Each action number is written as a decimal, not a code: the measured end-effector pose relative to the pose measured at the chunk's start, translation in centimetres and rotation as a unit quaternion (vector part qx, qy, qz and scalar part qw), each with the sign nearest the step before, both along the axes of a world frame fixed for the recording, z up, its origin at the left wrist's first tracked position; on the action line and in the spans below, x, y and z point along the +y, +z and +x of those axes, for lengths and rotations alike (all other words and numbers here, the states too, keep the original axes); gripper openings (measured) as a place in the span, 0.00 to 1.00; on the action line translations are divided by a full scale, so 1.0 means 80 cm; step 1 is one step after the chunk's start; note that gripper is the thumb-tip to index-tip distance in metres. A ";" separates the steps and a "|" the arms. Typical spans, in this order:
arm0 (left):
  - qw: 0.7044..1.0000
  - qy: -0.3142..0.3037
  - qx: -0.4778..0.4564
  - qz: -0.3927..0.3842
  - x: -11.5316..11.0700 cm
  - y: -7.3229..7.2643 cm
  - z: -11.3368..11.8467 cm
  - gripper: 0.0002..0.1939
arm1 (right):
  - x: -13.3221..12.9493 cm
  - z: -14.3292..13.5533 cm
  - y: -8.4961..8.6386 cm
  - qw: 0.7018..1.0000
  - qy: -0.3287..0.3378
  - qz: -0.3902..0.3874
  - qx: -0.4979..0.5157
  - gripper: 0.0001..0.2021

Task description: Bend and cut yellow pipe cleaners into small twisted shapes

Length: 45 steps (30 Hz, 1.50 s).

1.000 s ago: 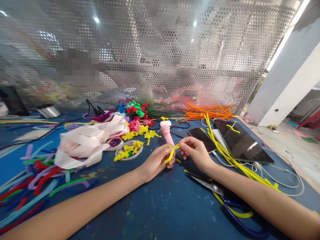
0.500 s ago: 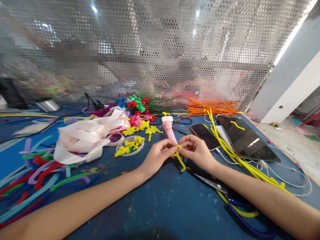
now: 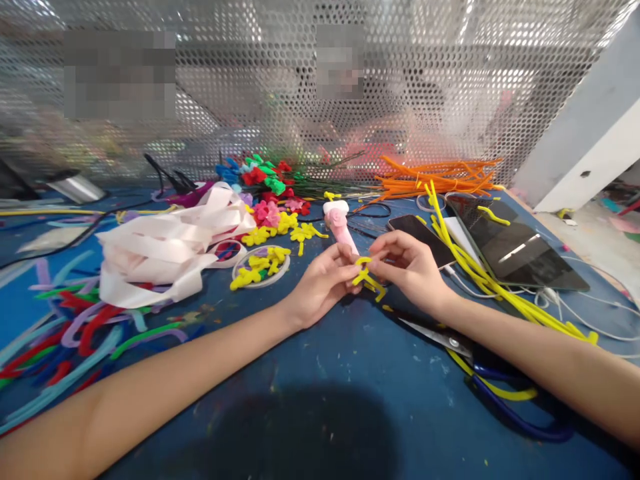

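Note:
Between my hands is a bent yellow pipe cleaner (image 3: 364, 275), curled at the top with loose ends hanging down. My left hand (image 3: 327, 283) pinches it from the left, thumb against fingers. My right hand (image 3: 406, 270) is closed on its upper right part with thumb and forefinger. Just beyond my fingers lies a pink handheld object (image 3: 340, 227) with a white end; its near part is hidden. Left of my left hand, yellow pipe-cleaner flowers (image 3: 260, 265) sit in a round ring-like holder. Scissors (image 3: 450, 341) with blue handles lie below my right forearm, partly covered by it.
A pale ribbon heap (image 3: 155, 257) and coloured pipe-cleaner pieces (image 3: 85, 340) lie at left. Orange pipe cleaners (image 3: 440, 179) are at the back. Yellow lengths (image 3: 475, 280), a phone (image 3: 420, 239), a tablet (image 3: 530, 257) and white cables lie right. A perforated metal screen (image 3: 280, 87) stands behind.
The view has tipped downward, so the table sits higher in it. My left hand has turned slightly, and the yellow pipe cleaner's top now arches toward my right fingers.

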State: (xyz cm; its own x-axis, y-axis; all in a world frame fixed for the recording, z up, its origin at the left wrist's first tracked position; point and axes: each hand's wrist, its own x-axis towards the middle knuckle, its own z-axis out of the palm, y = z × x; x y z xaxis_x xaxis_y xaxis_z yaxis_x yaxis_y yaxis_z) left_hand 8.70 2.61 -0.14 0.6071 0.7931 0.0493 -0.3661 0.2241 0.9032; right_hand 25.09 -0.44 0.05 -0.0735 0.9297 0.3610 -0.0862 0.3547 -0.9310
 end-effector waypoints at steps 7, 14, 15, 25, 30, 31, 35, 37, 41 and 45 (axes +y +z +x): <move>0.998 -0.033 0.044 -0.005 0.001 -0.005 -0.002 0.07 | -0.004 0.002 -0.003 0.985 -0.065 0.084 -0.133 0.07; 0.996 -0.058 0.045 -0.043 0.005 -0.002 -0.006 0.04 | -0.004 0.001 -0.003 0.982 -0.070 0.070 -0.158 0.05; 0.996 -0.062 0.044 -0.051 0.006 -0.002 -0.006 0.04 | -0.004 0.001 -0.003 0.981 -0.068 0.071 -0.165 0.05; 0.981 -0.096 0.061 -0.158 0.015 0.003 -0.009 0.04 | -0.008 0.001 -0.001 0.968 -0.011 0.109 -0.228 0.05; 0.987 -0.079 0.092 -0.110 0.010 0.003 -0.006 0.04 | -0.011 0.002 0.002 0.938 -0.022 0.162 -0.304 0.04; 0.990 -0.060 0.095 -0.086 0.007 0.003 -0.005 0.05 | -0.012 0.002 0.002 0.935 -0.027 0.165 -0.313 0.04; 0.996 0.036 0.085 0.003 -0.004 0.000 -0.002 0.05 | -0.011 0.000 0.001 0.953 -0.047 0.122 -0.272 0.03; 0.996 0.051 0.068 0.017 -0.005 -0.002 -0.001 0.05 | -0.009 -0.001 -0.001 0.972 -0.053 0.082 -0.212 0.04; 0.996 0.064 0.051 0.019 -0.002 -0.009 0.000 0.07 | -0.004 -0.002 -0.003 0.988 -0.047 0.039 -0.139 0.05; 0.987 0.106 0.087 0.084 -0.001 -0.011 -0.003 0.07 | -0.004 -0.001 -0.002 0.991 -0.025 0.031 -0.129 0.05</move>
State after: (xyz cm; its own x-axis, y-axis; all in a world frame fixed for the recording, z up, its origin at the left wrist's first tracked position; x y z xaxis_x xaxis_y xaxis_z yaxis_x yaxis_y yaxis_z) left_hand 8.50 2.54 -1.04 0.4391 0.8927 0.1011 -0.2252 0.0004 0.9743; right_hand 24.98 -0.78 -0.09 -0.1242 0.9116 0.3919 0.1712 0.4088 -0.8964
